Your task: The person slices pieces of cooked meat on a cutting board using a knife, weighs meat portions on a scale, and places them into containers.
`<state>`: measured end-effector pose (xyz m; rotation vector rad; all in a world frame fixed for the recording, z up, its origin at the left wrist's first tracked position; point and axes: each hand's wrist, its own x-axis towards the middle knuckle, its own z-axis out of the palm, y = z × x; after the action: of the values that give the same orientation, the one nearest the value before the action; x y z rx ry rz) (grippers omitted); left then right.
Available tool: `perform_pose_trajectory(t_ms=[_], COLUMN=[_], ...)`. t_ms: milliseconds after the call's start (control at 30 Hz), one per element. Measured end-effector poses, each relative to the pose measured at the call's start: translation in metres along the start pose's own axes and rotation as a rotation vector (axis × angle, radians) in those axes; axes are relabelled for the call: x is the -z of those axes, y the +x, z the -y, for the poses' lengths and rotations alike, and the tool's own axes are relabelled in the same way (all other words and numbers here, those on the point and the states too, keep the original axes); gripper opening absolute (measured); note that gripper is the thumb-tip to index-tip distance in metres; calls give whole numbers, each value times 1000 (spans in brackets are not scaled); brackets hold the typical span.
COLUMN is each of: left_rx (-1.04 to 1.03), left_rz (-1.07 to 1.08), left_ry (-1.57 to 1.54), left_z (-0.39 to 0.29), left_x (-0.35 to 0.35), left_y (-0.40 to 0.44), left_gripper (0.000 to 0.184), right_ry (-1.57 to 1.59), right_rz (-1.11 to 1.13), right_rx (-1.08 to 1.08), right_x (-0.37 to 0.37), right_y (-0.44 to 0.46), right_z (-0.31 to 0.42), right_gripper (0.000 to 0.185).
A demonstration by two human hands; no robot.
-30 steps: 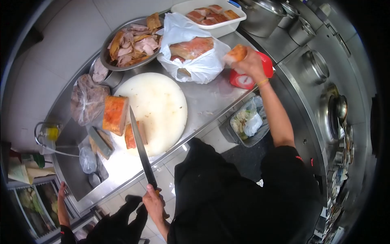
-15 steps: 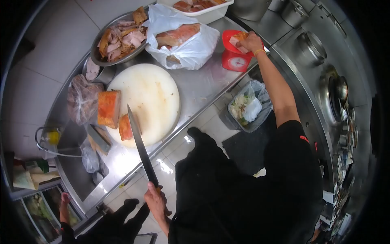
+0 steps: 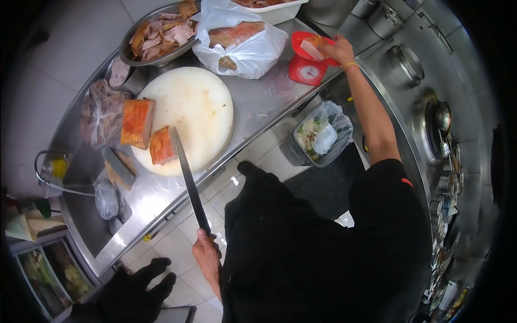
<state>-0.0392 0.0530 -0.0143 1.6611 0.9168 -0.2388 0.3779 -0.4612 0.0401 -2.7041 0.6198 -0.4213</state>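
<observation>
My left hand (image 3: 207,250) is wrapped round the handle of a long knife (image 3: 189,188). Its blade tip lies over the round white cutting board (image 3: 207,121), beside a small block of roast pork (image 3: 161,146). A larger roast pork block (image 3: 137,124) sits at the board's left edge. At the upper right, my right hand (image 3: 340,52) is closed at the edge of a roast pork piece (image 3: 311,48), which rests in the pan of a red kitchen scale (image 3: 308,72). The fingertips are partly hidden.
Behind the board are a metal bowl of cut meat (image 3: 129,59), a white plastic bag (image 3: 253,59) with meat and a white tub (image 3: 280,13). A lined waste bin (image 3: 336,142) stands below the counter edge. Another person's dark-clothed legs (image 3: 134,290) show at lower left.
The view has shifted slightly. My right hand has drawn back a little to the right over the scale pan, exposing more of the pork. The knife stays in my left hand.
</observation>
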Motion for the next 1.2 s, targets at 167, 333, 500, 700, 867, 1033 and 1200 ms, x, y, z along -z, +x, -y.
perform_pose_trajectory(t_ms=[167,333,500,700,867,1033,1200], left_rx=[-27,-49,-40,-95,-88,-12,34], left_rz=[-4,-14,-46,-88,-126,-144,-267], left_ry=[60,53,29,92,30,148,151], left_z=[4,4,-25,-53,-97,-165,-190], left_x=[-1,-2,-14,-34,-65,-91,-125], left_y=[2,8,16,42,50,53,65], left_gripper=[74,75,74,72,75,65,64], right_ry=[-31,-90,-225,-137,202,715,611], right_rz=[10,81,223,367,379,322,260], right_rx=[48,75,69,122,46,15,178], right_x=[-4,-13,-44,-33,-32,-12,-49], right_y=[9,20,42,43,78,147,242], right_z=[4,15,1,9,-2,50,123], right_gripper=[89,95,110,98,80,72,89])
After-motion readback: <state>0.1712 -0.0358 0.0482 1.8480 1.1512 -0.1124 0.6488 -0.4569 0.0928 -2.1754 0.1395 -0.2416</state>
